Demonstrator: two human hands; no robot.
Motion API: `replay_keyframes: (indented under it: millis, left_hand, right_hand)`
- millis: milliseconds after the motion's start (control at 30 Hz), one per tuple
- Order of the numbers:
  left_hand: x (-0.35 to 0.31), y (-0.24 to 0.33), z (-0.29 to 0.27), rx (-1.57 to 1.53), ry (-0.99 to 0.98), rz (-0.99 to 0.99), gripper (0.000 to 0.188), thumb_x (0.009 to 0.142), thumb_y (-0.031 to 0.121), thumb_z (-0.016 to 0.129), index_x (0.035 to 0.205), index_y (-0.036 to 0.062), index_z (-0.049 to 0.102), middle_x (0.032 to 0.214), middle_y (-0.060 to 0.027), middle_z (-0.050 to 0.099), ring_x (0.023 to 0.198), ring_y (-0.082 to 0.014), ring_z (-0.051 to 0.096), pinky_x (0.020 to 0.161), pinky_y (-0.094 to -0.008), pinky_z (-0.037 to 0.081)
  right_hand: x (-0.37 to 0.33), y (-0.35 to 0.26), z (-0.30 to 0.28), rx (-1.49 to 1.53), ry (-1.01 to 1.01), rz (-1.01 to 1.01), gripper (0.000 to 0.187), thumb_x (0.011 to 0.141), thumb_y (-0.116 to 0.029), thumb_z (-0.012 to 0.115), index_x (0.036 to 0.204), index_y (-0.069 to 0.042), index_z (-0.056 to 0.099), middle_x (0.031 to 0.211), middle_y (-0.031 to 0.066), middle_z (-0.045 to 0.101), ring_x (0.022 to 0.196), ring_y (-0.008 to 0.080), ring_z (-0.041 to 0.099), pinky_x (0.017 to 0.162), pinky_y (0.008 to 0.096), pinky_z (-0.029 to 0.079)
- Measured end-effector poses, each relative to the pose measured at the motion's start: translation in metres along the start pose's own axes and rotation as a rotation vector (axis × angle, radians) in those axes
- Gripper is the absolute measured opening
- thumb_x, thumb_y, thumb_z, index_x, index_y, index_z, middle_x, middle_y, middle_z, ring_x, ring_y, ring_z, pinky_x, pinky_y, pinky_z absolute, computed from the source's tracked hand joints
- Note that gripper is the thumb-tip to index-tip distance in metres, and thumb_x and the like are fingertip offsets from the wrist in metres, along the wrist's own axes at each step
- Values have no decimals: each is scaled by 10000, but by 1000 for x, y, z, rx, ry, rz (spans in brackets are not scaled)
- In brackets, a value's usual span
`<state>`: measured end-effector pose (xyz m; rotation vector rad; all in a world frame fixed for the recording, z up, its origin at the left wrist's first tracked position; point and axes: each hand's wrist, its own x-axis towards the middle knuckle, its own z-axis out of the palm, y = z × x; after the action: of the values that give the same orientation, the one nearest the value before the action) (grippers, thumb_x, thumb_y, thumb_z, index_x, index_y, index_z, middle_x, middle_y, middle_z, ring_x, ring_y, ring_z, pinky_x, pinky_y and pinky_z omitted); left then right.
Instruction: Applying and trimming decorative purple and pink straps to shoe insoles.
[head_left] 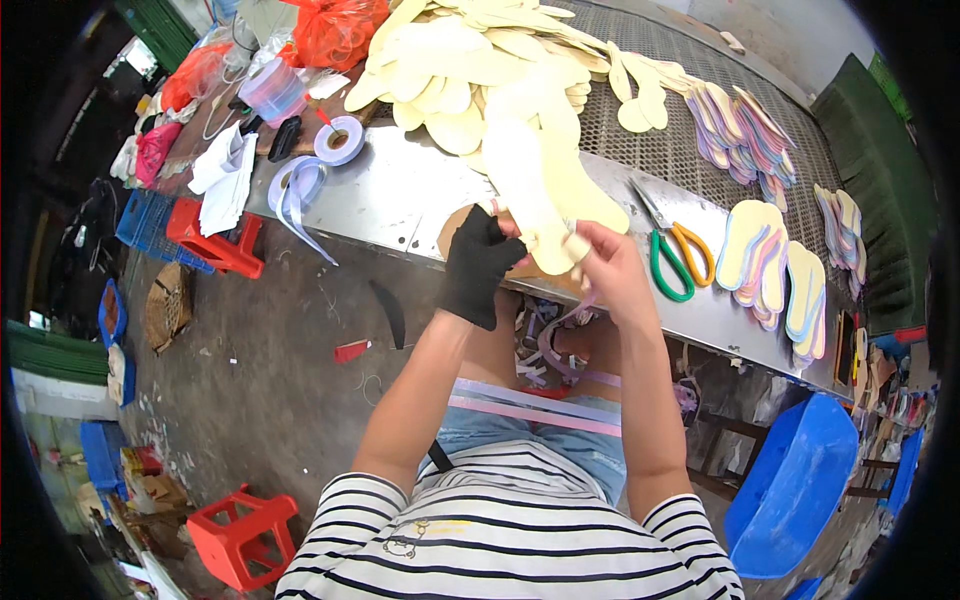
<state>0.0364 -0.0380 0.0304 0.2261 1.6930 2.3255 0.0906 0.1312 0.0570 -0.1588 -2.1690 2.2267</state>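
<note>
My left hand, in a black glove with bare fingertips, is closed at the near end of a pale cream insole. From the other side my right hand pinches the same end, with a cream band round one digit. Under and beside this piece lies another cream insole. Beyond them a large heap of cream insoles spreads over the table. To the right of my right hand lie scissors with one green and one orange handle. Exactly what the fingertips press is partly hidden.
Stacked coloured insoles line the metal table's right side. Lilac tape rolls and white cloth sit at left. Lilac ribbons cross my lap. A blue tub stands low right, a red stool low left.
</note>
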Motion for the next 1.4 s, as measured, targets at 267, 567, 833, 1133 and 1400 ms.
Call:
replay_keyframes:
  millis: [267, 567, 833, 1133, 1400]
  left_hand:
    - [-3, 14, -4, -28, -83, 38, 323, 864, 103, 551, 1180, 36, 549, 1038, -27, 603, 897, -99, 559, 673, -255, 504]
    - [54, -38, -40, 1085, 72, 664, 343, 782, 200, 627, 1089, 53, 587, 1002, -159, 638, 928, -314, 609, 780, -373, 489]
    - [77, -11, -44, 96, 180, -99, 178, 870, 159, 557, 974, 16, 574, 725, -84, 639, 596, -157, 611, 520, -304, 495]
    - [10, 61, -36, 338, -157, -47, 158, 852, 228, 583, 848, 74, 614, 617, 12, 576, 523, -69, 551, 453, -211, 415]
    - [-39, 53, 36, 327, -340, -76, 137, 822, 164, 643, 805, 30, 625, 621, 3, 601, 556, -44, 552, 473, -180, 392]
  right_hand:
    - [-17, 2, 2, 44, 162, -137, 147, 846, -94, 608, 954, 4, 631, 622, -63, 520, 490, -3, 417, 422, 158, 298]
    - [-26, 9, -3, 209, -27, 134, 144, 847, -137, 598, 902, -6, 624, 608, -18, 552, 407, 17, 386, 360, 170, 255]
    - [-52, -20, 3, 231, 98, -195, 135, 819, -55, 592, 938, -4, 629, 674, -30, 557, 491, 15, 421, 420, 165, 285]
    - [-55, -9, -32, 189, 290, -246, 117, 836, -70, 619, 931, -1, 619, 779, -27, 601, 648, 14, 501, 549, 158, 365]
    - [-64, -4, -14, 143, 174, -243, 108, 828, -11, 603, 933, 11, 614, 784, -48, 557, 658, -9, 458, 544, 142, 331]
